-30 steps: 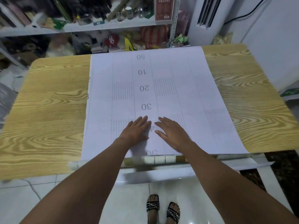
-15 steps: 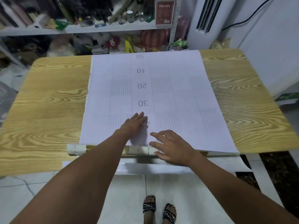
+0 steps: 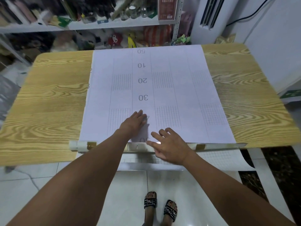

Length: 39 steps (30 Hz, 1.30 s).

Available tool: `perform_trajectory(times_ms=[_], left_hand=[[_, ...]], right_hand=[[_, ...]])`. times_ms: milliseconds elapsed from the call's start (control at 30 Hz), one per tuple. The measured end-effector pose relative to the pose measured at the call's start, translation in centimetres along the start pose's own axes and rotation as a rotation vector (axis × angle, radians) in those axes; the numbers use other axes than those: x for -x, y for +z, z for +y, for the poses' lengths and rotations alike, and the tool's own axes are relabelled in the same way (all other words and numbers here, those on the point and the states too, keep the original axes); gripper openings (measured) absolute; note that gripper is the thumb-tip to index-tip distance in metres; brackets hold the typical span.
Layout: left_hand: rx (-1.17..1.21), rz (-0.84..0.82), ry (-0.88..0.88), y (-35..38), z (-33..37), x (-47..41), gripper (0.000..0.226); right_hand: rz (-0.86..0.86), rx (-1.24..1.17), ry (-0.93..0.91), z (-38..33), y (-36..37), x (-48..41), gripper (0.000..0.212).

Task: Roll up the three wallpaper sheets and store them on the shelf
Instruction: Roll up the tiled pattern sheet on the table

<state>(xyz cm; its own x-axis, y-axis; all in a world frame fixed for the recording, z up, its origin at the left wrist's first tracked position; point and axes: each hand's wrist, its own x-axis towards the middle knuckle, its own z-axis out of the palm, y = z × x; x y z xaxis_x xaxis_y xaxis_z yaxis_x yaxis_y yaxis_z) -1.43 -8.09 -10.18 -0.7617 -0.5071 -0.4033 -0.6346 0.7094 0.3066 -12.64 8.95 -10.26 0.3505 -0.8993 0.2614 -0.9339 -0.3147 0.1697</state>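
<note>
A white wallpaper sheet (image 3: pixel 175 95), backing side up with printed numbers and grid lines, lies flat across the wooden table (image 3: pixel 48 98). Its near end is curled into a thin roll (image 3: pixel 83 145) that shows a white and gold tile pattern along the table's front edge. Another sheet's edge (image 3: pixel 219 160) hangs over the front of the table below it. My left hand (image 3: pixel 135 122) presses flat on the sheet with straight fingers. My right hand (image 3: pixel 169 145) rests on the roll with its fingers spread. How many sheets are stacked is hidden.
Behind the table stands a metal shelf (image 3: pixel 114 24) crowded with bottles, toys and bags. A white air conditioner (image 3: pixel 210 17) stands at the back right beside the wall. Below is a tiled floor (image 3: pixel 130 193) with my sandalled feet.
The near end of the sheet has curled up onto the table's front edge as a thin roll. My right hand moved back from the sheet onto that roll. My left hand stayed on the sheet.
</note>
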Motion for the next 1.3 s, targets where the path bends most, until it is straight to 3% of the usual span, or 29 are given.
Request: perform_trajectory(times_ms=[167, 400, 567, 733, 800, 867, 933, 1033, 1133, 1300], left_hand=[[-0.090, -0.041, -0.008, 0.7, -0.3, 0.3, 0.053], [-0.058, 0.026, -0.004, 0.5, 0.4, 1.4, 0.042], [-0.062, 0.071, -0.075, -0.1, 1.5, 2.7, 0.046], [0.082, 0.126, -0.020, 1.2, 1.7, 4.7, 0.055], [-0.025, 0.199, 0.096, 1.9, 1.6, 5.6, 0.067], [-0.263, 0.318, 0.216, 2.7, 1.2, 6.1, 0.071], [-0.421, 0.411, 0.269, 3.6, 0.9, 6.2, 0.064], [-0.408, 0.494, 0.265, 3.5, 1.2, 5.8, 0.050], [-0.305, 0.486, 0.221, 2.9, 1.7, 5.2, 0.040], [-0.064, 0.259, 0.037, 2.0, 2.6, 4.8, 0.029]], right_hand=[[-0.066, 0.080, -0.007, 0.0, 1.1, 1.0, 0.055], [-0.070, 0.096, 0.047, 1.0, 0.8, 0.2, 0.053], [-0.184, -0.037, 0.263, 1.6, 0.8, -1.0, 0.066], [-0.225, -0.275, 0.445, 1.6, 0.2, -0.9, 0.046], [-0.237, -0.343, 0.535, 1.7, 0.0, -1.1, 0.029], [-0.257, -0.442, 0.615, 2.0, 0.0, -1.4, 0.025], [-0.284, -0.485, 0.636, 2.3, -0.2, -1.7, 0.025], [-0.318, -0.548, 0.677, 2.8, -0.1, -1.8, 0.024], [-0.322, -0.596, 0.707, 3.0, 0.0, -1.9, 0.024], [-0.371, -0.535, 0.626, 2.7, 0.1, -1.6, 0.026]])
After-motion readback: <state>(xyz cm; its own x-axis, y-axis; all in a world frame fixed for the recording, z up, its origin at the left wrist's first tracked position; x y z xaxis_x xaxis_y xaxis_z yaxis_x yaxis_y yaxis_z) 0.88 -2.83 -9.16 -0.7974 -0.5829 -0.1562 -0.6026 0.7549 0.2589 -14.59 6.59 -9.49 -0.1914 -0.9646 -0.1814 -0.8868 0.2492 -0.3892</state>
